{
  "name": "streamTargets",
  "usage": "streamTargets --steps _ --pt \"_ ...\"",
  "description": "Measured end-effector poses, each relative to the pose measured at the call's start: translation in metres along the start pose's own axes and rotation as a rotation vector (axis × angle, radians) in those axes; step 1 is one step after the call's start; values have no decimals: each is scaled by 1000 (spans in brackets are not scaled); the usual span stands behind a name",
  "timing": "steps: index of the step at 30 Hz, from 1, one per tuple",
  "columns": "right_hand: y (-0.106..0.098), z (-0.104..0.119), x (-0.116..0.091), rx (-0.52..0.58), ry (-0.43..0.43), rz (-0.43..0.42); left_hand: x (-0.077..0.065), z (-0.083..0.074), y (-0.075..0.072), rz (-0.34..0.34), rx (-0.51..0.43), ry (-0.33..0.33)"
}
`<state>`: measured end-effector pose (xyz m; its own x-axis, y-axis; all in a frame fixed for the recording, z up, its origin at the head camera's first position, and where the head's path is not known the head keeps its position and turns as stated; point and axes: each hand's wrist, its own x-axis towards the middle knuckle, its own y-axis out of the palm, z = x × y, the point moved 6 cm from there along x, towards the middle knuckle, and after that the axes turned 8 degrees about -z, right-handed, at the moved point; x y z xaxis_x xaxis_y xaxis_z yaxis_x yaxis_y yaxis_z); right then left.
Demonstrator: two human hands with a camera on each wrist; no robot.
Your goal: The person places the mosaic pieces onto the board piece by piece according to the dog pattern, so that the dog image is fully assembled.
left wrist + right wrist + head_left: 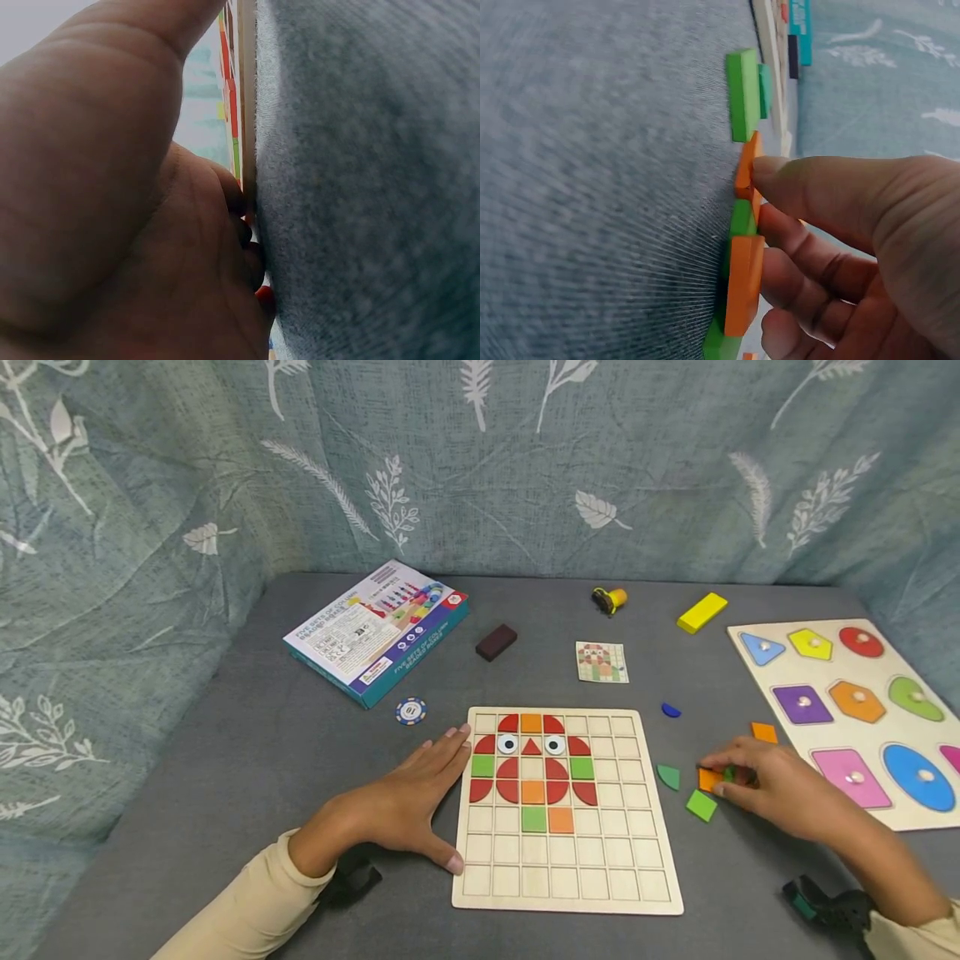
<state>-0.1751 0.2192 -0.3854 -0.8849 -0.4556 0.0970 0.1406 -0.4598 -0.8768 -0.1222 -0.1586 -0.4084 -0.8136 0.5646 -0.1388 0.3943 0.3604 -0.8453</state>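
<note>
My left hand point(405, 793) lies with fingers spread along the left edge of a wooden grid board point(622, 885); its fingertips and thumb touch that edge. Red, orange and green pieces and two eye discs form a pattern in the board's upper cells. To the right of the board, my right hand point(780, 789) pinches an orange square tile point(708, 779), which looks tilted in the right wrist view. A green square tile point(701, 806) lies just in front, and a dark green quarter-circle piece point(669, 777) sits to its left. More green and orange tiles point(744, 285) are partly hidden under the fingers.
A small pattern card point(602, 662) lies behind the board. A shape puzzle point(825, 735) occupies the right side. Farther back are a box point(375, 635), a dark brown block point(497, 642), a yellow block point(702, 612) and a poker chip point(411, 711). A blue piece point(671, 710) lies right of the board.
</note>
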Motion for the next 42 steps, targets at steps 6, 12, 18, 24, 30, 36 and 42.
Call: streamTargets --steps 6,12,18,24,30,36,42 --pt "0 3 -3 -75 -41 -21 0 0 0 -1 -3 0" --pt "0 4 -2 -28 53 -7 0 0 0 0 -6 4" --pt "-4 13 3 -9 -15 -84 1 0 0 -3 -3 6" --pt "-1 33 8 34 -146 -154 2 1 1 -1 2 1" --pt "10 54 15 134 -159 -81 1 1 0 1 -3 -3" --pt "24 77 23 233 -220 -50 -2 4 -1 -2 -8 -5" --pt "34 89 23 300 -243 14 -1 2 0 -1 -4 1"
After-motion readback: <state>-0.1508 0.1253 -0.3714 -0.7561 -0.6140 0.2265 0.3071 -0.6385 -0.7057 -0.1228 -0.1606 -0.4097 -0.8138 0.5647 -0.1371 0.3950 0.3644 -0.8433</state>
